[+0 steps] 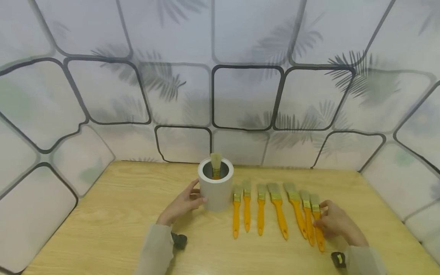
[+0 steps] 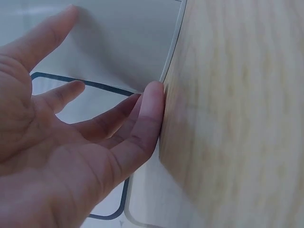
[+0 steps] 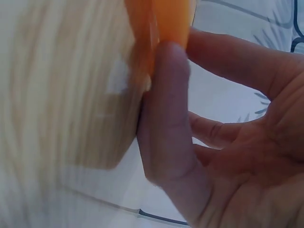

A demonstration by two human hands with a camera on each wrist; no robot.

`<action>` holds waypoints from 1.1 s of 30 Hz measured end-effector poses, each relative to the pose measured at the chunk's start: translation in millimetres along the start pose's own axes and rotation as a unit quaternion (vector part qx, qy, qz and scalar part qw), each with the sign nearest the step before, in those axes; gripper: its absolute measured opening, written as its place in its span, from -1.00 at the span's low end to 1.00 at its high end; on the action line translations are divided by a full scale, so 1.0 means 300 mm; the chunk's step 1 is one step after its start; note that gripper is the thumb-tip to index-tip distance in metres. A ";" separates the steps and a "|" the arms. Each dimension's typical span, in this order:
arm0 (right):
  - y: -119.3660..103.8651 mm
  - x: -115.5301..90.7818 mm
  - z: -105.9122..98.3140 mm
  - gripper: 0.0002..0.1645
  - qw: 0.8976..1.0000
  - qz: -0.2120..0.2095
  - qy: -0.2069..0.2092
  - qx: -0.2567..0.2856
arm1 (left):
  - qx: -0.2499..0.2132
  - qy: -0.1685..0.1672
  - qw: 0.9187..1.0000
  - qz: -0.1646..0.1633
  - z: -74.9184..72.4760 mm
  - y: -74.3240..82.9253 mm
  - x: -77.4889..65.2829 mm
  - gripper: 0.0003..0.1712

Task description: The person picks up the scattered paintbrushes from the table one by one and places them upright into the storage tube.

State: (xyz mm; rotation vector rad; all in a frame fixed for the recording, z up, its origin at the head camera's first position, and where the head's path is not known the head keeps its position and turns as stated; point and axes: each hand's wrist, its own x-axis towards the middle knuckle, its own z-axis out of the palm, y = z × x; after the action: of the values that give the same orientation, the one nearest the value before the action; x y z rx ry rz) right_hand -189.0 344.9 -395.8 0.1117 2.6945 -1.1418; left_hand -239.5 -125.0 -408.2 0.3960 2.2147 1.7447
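Head view: seven brushes (image 1: 261, 217) lie in a row on the tabletop (image 1: 113, 217); an eighth brush (image 1: 216, 164) stands inside the one can (image 1: 215, 198), well apart from the left edge. The left hand (image 1: 183, 204) is loosely spread, touching the can; the right hand (image 1: 338, 221) pinches the rightmost brush (image 1: 316, 214).

Left wrist view: one fingertip meets the can's bottom edge.

Right wrist view: an orange handle (image 3: 172, 21) between fingertips.
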 end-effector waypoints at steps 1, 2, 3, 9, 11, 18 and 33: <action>0.004 -0.004 0.000 -0.19 1.000 -0.001 0.001 0.002 | -0.004 0.001 1.000 0.001 0.005 -0.002 -0.002 -0.02; 0.007 -0.008 0.000 -0.18 1.000 -0.001 0.003 0.008 | -0.007 0.002 1.000 0.002 0.008 -0.005 -0.002 -0.02; 0.011 -0.012 0.000 -0.18 1.000 -0.001 0.006 0.013 | -0.011 0.003 1.000 0.002 0.013 -0.008 -0.003 -0.02; 0.021 -0.006 -0.013 -0.16 0.998 0.011 0.009 0.056 | -0.007 -0.009 1.000 -0.001 0.016 -0.004 0.007 -0.01; 0.027 -0.006 -0.019 -0.16 0.997 0.011 0.009 0.070 | -0.004 -0.005 1.000 -0.002 0.017 -0.006 0.010 -0.01; 0.028 -0.011 -0.029 -0.21 0.993 -0.008 0.025 0.112 | 0.005 0.010 1.000 -0.002 0.014 0.000 0.002 -0.05; -0.020 0.006 -0.053 -0.16 0.943 -0.030 0.062 0.327 | 0.001 0.001 1.000 0.005 0.011 0.000 -0.006 -0.06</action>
State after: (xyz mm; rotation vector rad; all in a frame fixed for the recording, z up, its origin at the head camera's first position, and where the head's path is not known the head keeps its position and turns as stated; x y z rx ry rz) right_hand -194.3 352.1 -381.2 0.2075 2.3059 -2.0645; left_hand -236.7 -122.6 -408.8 0.4066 2.2198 1.7487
